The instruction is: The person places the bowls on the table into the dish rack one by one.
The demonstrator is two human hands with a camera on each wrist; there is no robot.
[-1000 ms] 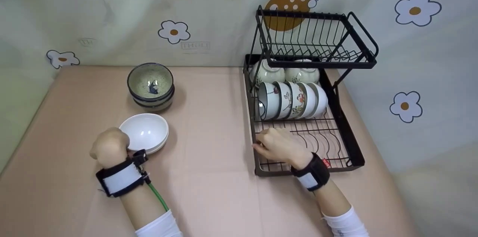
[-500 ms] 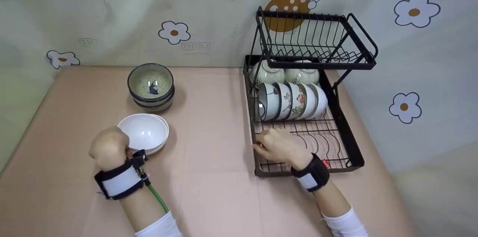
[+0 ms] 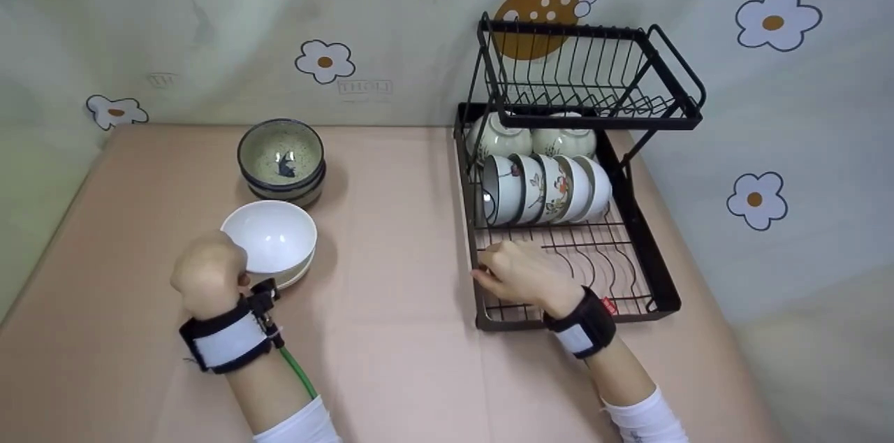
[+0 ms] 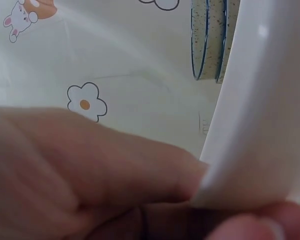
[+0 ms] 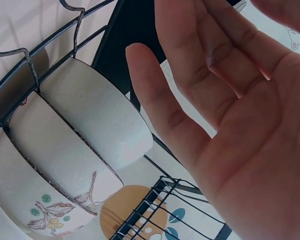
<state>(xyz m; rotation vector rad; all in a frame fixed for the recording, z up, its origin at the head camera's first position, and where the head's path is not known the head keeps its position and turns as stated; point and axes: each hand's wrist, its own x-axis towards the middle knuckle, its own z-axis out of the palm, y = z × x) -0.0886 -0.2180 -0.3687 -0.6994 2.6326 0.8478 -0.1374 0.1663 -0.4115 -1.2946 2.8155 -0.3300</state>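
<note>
My left hand (image 3: 209, 274) pinches the near-left rim of a white bowl (image 3: 271, 237), which is tilted and raised a little above a second white bowl (image 3: 295, 277) beneath it. The left wrist view has the thumb and fingers at the edge of this bowl (image 4: 255, 110). My right hand (image 3: 525, 274) lies at the front left of a black two-tier dish rack (image 3: 655, 258), near its left rim. Its fingers (image 5: 147, 75) are loosely bent and hold nothing in the right wrist view. Several patterned white bowls (image 3: 504, 191) stand on edge in the rack's lower tier.
Speckled, blue-rimmed bowls (image 3: 281, 149) are stacked behind the white ones. Two pale bowls (image 3: 504, 137) sit upside down at the rack's back, under its upper tier (image 3: 594, 123). A printed sheet (image 3: 405, 24) hangs behind the pink tabletop (image 3: 398, 275).
The upper white bowl has risen and tilted off the one below, with my left hand lifting its near edge. My right hand has stayed in place.
</note>
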